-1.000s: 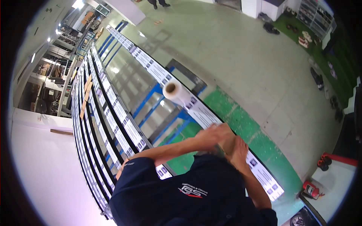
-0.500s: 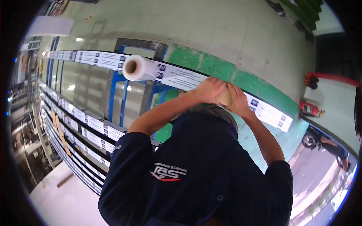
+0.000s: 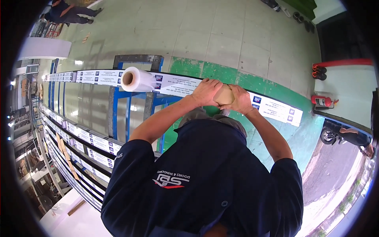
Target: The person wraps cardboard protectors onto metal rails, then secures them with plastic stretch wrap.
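A red fire extinguisher (image 3: 324,101) is standing by the wall; another person (image 3: 70,12) is bending far off.

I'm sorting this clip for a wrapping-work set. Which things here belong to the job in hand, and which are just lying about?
In the job:
- left hand and right hand, both pressed on a brown tape roll
- long wrapped bundle under it
- stretch-film roll lying on the bundle

Lying about:
- fire extinguisher
- stacked bundles
- blue rack

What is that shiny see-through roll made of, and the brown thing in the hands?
The roll looks like clear plastic stretch film, glossy and whitish, wound on a brown core, probably cardboard. The brown pad between both hands looks like matte cardboard or paper; hard to tell.
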{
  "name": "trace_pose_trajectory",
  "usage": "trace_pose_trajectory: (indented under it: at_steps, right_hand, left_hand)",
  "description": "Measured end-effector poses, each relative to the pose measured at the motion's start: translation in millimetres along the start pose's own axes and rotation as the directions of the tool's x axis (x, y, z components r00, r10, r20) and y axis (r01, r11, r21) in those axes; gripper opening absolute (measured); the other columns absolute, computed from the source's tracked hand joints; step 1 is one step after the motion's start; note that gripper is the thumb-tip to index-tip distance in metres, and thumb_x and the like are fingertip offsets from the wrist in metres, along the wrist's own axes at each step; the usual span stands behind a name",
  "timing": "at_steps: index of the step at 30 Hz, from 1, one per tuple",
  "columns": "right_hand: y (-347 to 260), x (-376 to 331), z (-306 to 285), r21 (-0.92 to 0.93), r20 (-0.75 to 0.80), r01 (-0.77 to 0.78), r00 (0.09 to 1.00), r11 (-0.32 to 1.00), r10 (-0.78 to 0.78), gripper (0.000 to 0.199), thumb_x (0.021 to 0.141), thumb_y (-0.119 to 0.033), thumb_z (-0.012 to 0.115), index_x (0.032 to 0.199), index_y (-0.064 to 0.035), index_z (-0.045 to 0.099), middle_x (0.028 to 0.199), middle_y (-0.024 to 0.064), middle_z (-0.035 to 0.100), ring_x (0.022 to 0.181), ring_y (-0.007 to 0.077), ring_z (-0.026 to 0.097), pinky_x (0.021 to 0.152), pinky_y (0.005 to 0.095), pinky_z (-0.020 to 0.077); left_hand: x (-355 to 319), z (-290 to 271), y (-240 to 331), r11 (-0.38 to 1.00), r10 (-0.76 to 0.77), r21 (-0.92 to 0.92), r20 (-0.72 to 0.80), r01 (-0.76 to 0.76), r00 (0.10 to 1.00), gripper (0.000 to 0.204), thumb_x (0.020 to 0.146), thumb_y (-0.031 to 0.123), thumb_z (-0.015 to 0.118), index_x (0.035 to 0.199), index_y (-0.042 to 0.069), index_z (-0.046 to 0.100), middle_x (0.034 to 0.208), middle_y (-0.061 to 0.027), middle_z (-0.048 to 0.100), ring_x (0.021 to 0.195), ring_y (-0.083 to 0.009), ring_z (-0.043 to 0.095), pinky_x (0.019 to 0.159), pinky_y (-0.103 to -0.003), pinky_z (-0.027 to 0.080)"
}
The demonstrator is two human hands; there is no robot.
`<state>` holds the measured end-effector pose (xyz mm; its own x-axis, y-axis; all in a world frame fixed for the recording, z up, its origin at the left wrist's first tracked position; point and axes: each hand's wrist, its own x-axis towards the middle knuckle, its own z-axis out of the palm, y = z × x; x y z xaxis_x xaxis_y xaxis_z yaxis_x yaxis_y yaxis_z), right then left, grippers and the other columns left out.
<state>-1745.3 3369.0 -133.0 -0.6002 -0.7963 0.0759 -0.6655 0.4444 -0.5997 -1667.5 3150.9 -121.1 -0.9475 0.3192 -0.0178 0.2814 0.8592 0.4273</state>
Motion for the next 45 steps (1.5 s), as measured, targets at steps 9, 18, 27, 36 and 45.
trace_pose_trajectory:
  at_steps: [9, 18, 27, 36, 45]
  right_hand:
    - [-34.0, 12.9, -23.2, -0.289, 0.283, -0.035, 0.952, 0.957, 0.12, 0.121, 0.05, -0.052, 0.092, 0.144, 0.0013, 0.036, 0.149, 0.0184, 0.04, 0.142, 0.035, 0.035, 0.118, 0.0556, 0.0243]
    - [-47.2, 25.5, -28.0, -0.288, 0.242, -0.007, 0.967, 0.958, 0.079, 0.126, 0.052, -0.061, 0.086, 0.147, 0.0029, 0.034, 0.152, 0.0205, 0.038, 0.144, 0.0357, 0.032, 0.118, 0.0565, 0.0225]
    - [-56.1, 40.2, -50.5, -0.121, 0.22, 0.036, 0.975, 0.992, -0.009, 0.113, 0.057, -0.038, 0.09, 0.145, 0.0058, 0.036, 0.149, 0.0267, 0.04, 0.139, 0.0417, 0.038, 0.114, 0.0487, 0.0331]
    - [-107.1, 87.8, -40.1, 0.171, 0.241, -0.042, 0.971, 0.984, -0.001, 0.095, 0.07, -0.027, 0.085, 0.145, 0.0076, 0.039, 0.146, 0.0282, 0.045, 0.134, 0.0381, 0.047, 0.112, 0.0419, 0.0378]
    - [-161.6, 101.8, -28.2, 0.823, 0.517, -0.521, 0.852, 0.227, 0.082, 0.085, 0.1, -0.061, 0.041, 0.153, 0.0017, 0.024, 0.147, 0.0231, 0.045, 0.13, 0.0363, 0.051, 0.103, 0.0497, 0.0475]
  left_hand:
    - [0.4, -6.0, 18.1, 0.986, -0.06, 0.159, 0.026, 0.055, 0.998, 0.108, 0.049, 0.053, 0.088, 0.134, 0.001, 0.047, 0.138, -0.0157, 0.048, 0.125, -0.0324, 0.048, 0.104, -0.058, 0.034]
    - [-1.9, -31.4, 23.4, 0.98, -0.038, 0.198, 0.069, 0.024, 0.997, 0.117, 0.047, 0.05, 0.09, 0.138, -0.007, 0.043, 0.151, -0.0232, 0.035, 0.145, -0.0397, 0.028, 0.113, -0.063, 0.024]
    - [-145.3, -177.4, -72.6, 0.721, -0.506, -0.063, -0.729, 0.69, 0.462, 0.072, 0.071, 0.029, 0.082, 0.132, 0.002, 0.054, 0.148, -0.0281, 0.036, 0.14, -0.0455, 0.032, 0.112, -0.058, 0.029]
    - [-232.8, -193.0, -115.0, 0.136, -0.965, -0.751, 0.046, 0.646, 0.257, 0.044, 0.084, 0.031, 0.061, 0.113, -0.002, 0.062, 0.084, -0.0156, 0.07, 0.061, -0.026, 0.069, 0.047, -0.033, 0.056]
    - [-186.1, -170.4, -46.4, 0.532, -0.811, -0.697, -0.257, 0.481, 0.525, 0.057, 0.079, 0.002, 0.057, 0.136, 0.001, 0.05, 0.093, -0.0205, 0.069, 0.082, -0.0265, 0.07, 0.075, -0.037, 0.056]
